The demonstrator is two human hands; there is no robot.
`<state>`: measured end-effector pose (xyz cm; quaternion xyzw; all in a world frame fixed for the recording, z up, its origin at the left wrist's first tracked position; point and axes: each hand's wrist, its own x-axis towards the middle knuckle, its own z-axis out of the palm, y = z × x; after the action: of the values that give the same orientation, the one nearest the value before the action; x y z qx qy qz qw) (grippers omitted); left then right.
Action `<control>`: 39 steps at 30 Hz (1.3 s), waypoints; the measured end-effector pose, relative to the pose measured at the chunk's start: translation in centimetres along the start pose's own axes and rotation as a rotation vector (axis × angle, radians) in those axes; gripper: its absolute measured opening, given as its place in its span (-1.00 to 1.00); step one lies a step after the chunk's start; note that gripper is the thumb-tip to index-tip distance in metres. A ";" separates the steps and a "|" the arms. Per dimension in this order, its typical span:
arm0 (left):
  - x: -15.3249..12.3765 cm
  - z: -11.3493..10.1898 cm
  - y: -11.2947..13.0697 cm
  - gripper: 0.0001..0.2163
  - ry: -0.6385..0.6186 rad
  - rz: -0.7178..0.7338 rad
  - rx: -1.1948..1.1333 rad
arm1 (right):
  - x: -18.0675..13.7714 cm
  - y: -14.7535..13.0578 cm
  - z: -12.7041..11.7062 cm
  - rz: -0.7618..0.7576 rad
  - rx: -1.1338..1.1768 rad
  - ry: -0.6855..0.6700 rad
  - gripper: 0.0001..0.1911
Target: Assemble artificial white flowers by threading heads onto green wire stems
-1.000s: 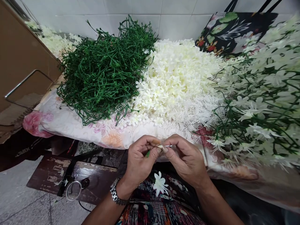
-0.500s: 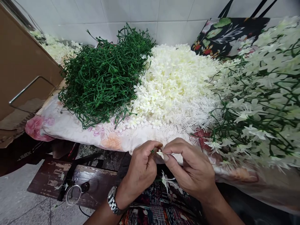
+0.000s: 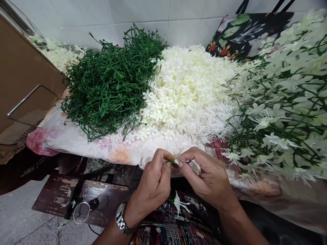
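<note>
Close together at the table's front edge, my left hand (image 3: 154, 182) and my right hand (image 3: 211, 180) meet fingertip to fingertip. My left hand pinches a green artificial flower stem (image 3: 172, 161), mostly hidden in the fingers. Between the right thumb and forefinger is a small white artificial flower (image 3: 176, 162), touching the stem's tip. Below the left palm hangs another white flower (image 3: 178, 203) with thin petals; whether it belongs to the same stem, I cannot tell. Beyond the hands lie a pile of white blossoms (image 3: 189, 81) and a heap of green stems (image 3: 109, 88).
White spiky flower centres (image 3: 212, 120) lie before the blossoms. Assembled flowers on stems (image 3: 278, 112) are piled at right. A black floral bag (image 3: 245, 35) leans against the tiled wall, and a cardboard box (image 3: 28, 64) stands left. Below is a brown wooden board (image 3: 104, 192).
The fingertips have drawn together, and the white flower now meets the green stem tip. The hanging flower has turned slightly. The view has shifted a little.
</note>
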<state>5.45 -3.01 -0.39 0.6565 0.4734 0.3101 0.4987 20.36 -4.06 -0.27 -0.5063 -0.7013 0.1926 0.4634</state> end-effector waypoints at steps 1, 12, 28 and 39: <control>0.1 0.0 -0.1 -0.90 0.010 0.000 -0.033 | 0.0 0.1 0.0 0.009 0.009 -0.004 -0.89; 1.0 0.3 -0.1 -0.89 0.111 -0.122 -0.398 | 0.3 -0.1 -0.4 0.055 0.046 -0.109 -0.91; 1.0 0.0 -0.6 -0.80 0.117 -0.281 -0.690 | 1.1 -0.5 -1.4 -0.088 -0.009 -0.155 -0.89; 1.0 0.4 -0.1 -0.90 0.168 -0.175 -0.486 | 1.3 -0.2 -1.3 -0.155 -0.088 -0.183 -0.87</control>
<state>6.11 -2.24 -0.67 0.4459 0.4800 0.4237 0.6255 21.27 -3.24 1.09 -0.4508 -0.7854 0.1705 0.3884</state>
